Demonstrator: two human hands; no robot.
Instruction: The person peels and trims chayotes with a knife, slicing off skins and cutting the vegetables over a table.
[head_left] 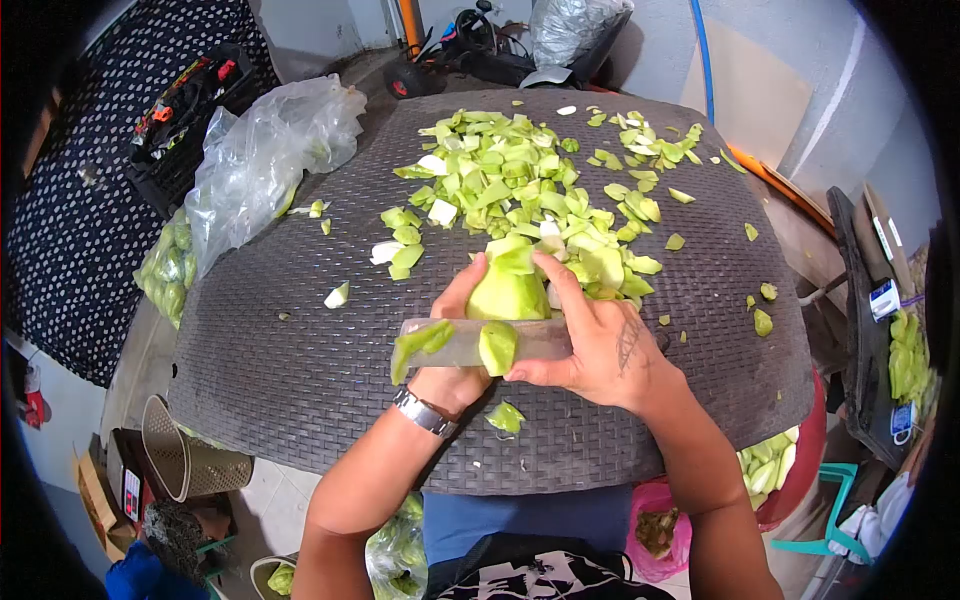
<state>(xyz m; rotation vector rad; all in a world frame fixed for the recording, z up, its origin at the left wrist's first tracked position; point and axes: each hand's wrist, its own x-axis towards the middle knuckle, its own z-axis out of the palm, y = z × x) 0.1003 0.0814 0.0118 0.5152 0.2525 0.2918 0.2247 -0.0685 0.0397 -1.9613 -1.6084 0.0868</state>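
My left hand [455, 385], with a metal-banded watch on its wrist, is wrapped around a partly peeled light green fruit [505, 297] from below and the left side. My right hand [610, 345] grips a knife [545, 340], its handle hidden by my fingers. The wide blade lies crosswise in front of the fruit, pointing left. Green peel pieces [497, 348] cling to the blade. My right index finger reaches up along the fruit's far right side. One loose peel scrap [506, 417] lies on the table below my hands.
A heap of green peelings [500, 165] covers the far middle of the dark woven table [300, 370]. Clear plastic bags [270, 150] sit at the left edge. A basin of pale green pieces [770, 465] stands lower right, near a pink bag [660, 530]. A woven basket [190, 450] is lower left.
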